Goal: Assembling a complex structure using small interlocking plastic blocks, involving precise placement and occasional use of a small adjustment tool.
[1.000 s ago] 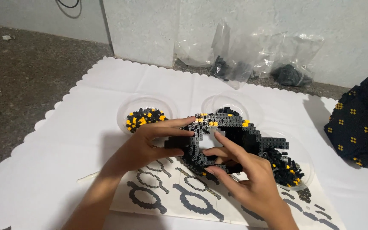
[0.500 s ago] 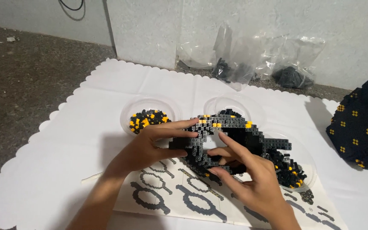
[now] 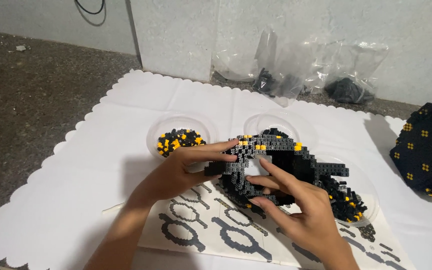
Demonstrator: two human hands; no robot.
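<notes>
Right now both my hands are on the ring of small bricks [image 3: 276, 165], a dark grey and black loop with a few yellow studs along its top edge, held up just above the printed instruction sheet [image 3: 211, 235]. My left hand [image 3: 176, 172] comes in from the left and grips the ring's left end: the fingers lie flat along the top of the loop, pointing right, and the thumb is tucked under the grey brick edge, so that end is pinched between them. My right hand [image 3: 301, 210] comes up from below and to the right; its forefinger reaches into the open middle of the ring and the other fingers curl on the lower rim, clasping it from underneath. I cannot tell whether a loose brick sits under that fingertip.

The ring's long axis runs left to right across me, tilted so its opening faces up and toward me. Its left end lies in my left hand, while the lower rim and the hole are nearer my right.

Just beside my left fingers is a clear bowl of black and yellow bricks [image 3: 178, 140]. Another clear bowl [image 3: 351, 200] with similar pieces sits touching the ring's right end. All rests on a white scalloped cloth [image 3: 76, 170].
</notes>
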